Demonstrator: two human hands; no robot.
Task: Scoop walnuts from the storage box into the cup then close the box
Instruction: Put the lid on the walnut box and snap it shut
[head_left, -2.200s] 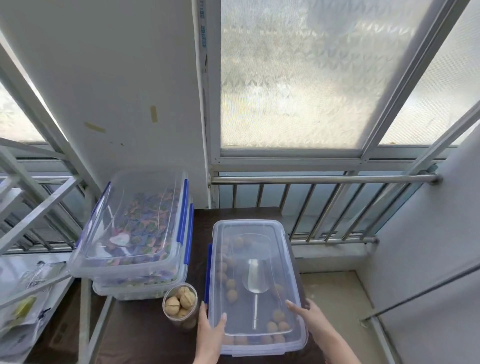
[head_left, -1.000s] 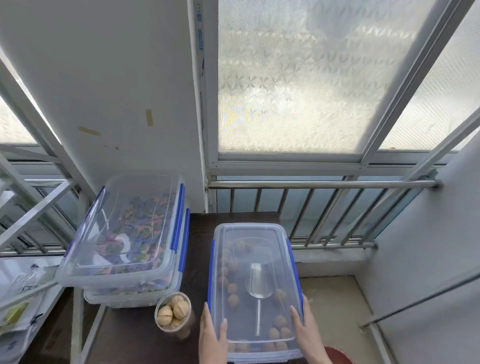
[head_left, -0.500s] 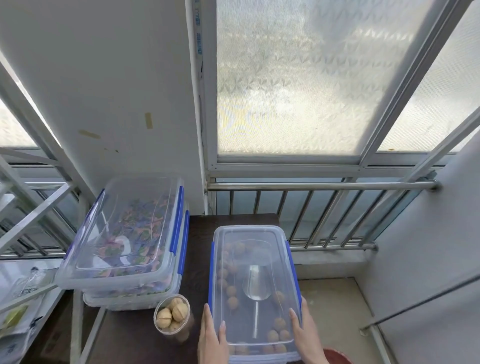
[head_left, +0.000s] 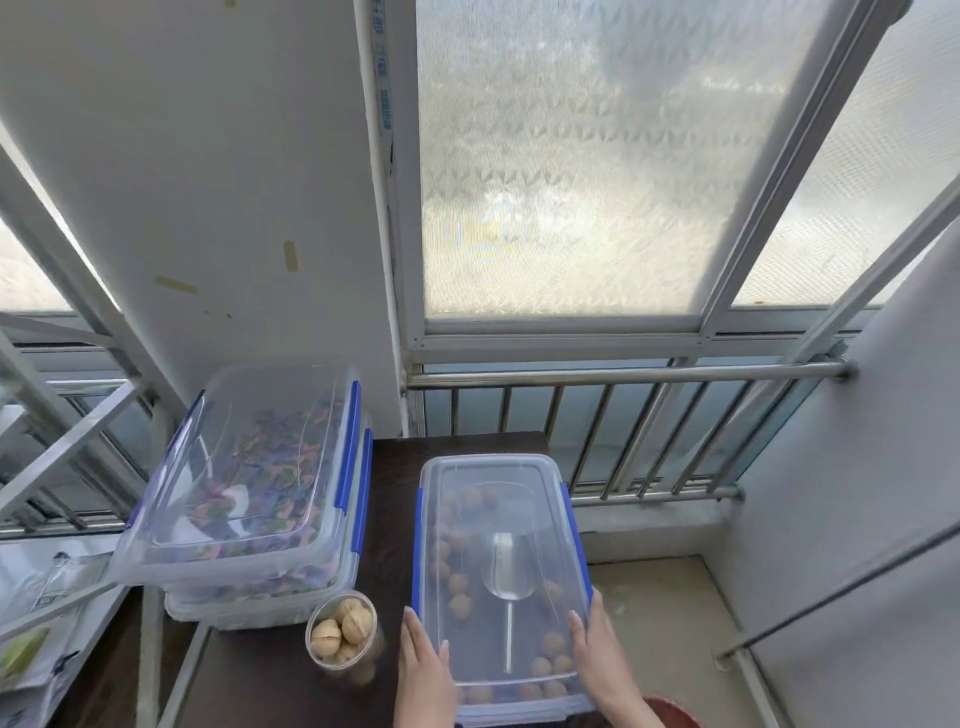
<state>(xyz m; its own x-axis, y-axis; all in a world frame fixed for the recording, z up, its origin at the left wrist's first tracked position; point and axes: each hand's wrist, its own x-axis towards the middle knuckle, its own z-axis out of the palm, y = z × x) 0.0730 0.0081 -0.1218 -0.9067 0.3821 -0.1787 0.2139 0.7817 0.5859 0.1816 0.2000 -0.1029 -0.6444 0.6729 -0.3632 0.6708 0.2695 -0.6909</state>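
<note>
The clear storage box (head_left: 501, 525) with blue side latches sits on the dark table (head_left: 395, 493), its lid on. Through the lid I see loose walnuts (head_left: 460, 605) and a metal scoop (head_left: 506, 577) lying inside. My left hand (head_left: 423, 670) rests flat against the box's near left edge, thumb on the lid. My right hand (head_left: 597, 654) lies on the near right edge by the blue latch. A clear cup (head_left: 343, 634) holding several walnuts stands just left of the box.
Two stacked clear boxes (head_left: 249, 499) of coloured items occupy the table's left side. A metal railing (head_left: 623, 374) and frosted window stand behind. A red rim (head_left: 670, 712) shows at the bottom right, and papers (head_left: 36, 613) lie at far left.
My hands have slid from the lid's near end onto both long sides of the box. The view has shifted slightly; the box and cup stay in place.
</note>
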